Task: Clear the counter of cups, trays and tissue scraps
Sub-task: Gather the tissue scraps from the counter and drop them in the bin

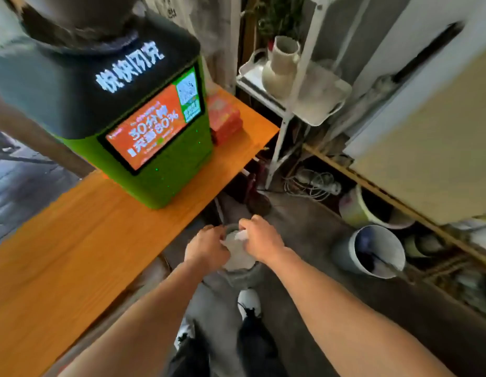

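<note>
Both hands are down over a small grey bin [240,273] on the floor, just off the near edge of the counter [73,254], above the person's white shoe [248,299]. The left hand [206,248] is curled at the bin's left rim and the right hand [260,240] at its right, with a wad of white tissue [240,247] between them; the right fingers look pinched on a corner of it, while I cannot tell whether the left ones are gripping it or only pressing it down. The tissue seems to sit high in the bin, heaped near the rim, so the likely trouble is scraps springing back out or sliding over the side onto the floor if the hands let go before it is packed in. A hard push on one side could also tip so light a bin. Beyond, the wooden counter shows no cups or trays in the part in view; only a green charging kiosk [154,148] and a red box [224,118] stand on it. Farther right a grey bucket [372,251] lies tilted, and a pale vase [281,66] stands on a white shelf [318,104].
</note>
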The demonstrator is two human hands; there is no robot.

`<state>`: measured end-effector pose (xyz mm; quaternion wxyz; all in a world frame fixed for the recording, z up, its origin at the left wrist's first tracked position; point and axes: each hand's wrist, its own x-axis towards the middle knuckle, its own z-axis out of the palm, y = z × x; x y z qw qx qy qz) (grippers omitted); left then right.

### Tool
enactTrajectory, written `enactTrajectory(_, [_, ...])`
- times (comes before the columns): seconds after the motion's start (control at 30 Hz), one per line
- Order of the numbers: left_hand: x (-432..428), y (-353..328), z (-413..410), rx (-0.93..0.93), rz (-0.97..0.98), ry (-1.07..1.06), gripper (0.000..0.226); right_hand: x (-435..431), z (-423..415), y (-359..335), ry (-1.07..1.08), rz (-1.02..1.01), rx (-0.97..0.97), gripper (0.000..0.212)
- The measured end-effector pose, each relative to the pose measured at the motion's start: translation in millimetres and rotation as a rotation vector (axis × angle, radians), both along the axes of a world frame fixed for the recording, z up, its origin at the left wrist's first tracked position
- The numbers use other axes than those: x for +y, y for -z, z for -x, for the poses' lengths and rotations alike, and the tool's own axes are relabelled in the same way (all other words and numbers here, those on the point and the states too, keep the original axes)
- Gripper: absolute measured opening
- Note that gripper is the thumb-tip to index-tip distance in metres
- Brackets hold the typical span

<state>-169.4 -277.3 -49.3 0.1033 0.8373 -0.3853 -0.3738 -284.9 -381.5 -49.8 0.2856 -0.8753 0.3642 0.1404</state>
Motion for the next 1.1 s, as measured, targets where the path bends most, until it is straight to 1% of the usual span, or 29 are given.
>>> enactTrajectory(0.17, [-36.0,99.5,7.5,-0.02,-0.061,-0.051,0.026,-33.5,1.1,100.5,0.027,-0.075,-0.02,0.023])
enactTrajectory(0.37, [-53.5,230.5,-2.3,-0.033,-0.132,-0.057,0.031,-36.8,-0.2,239.1,0.012,-0.177,0.043,0.041])
enactTrajectory(0.53, [-50.4,286.8,-3.3,-0.014,-0.214,-0.019,0.044,-29.6,6.1,297.8,0.038,-0.213,0.088,0.043])
enactTrajectory(0.63, [-48.1,305.2,1.2,-0.011,-0.237,0.003,0.041,-24.7,10.3,316.9,0.071,-0.211,0.064,0.039])
enactTrajectory(0.8, [-54.0,315.8,9.6,-0.034,-0.245,0.035,0.039,-21.0,14.8,331.4,0.128,-0.228,0.06,0.036])
enactTrajectory(0.93, [-60.3,317.8,12.8,-0.058,-0.214,0.04,0.042,-21.8,15.0,333.0,0.159,-0.241,0.048,0.04])
enactTrajectory(1.03, [-61.3,314.1,12.7,-0.068,-0.215,0.049,0.048,-24.6,17.8,327.0,0.171,-0.232,0.069,0.041])
enactTrajectory(1.1, [-59.4,306.3,10.6,-0.077,-0.22,0.061,0.048,-26.9,22.0,317.6,0.176,-0.224,0.087,0.041])
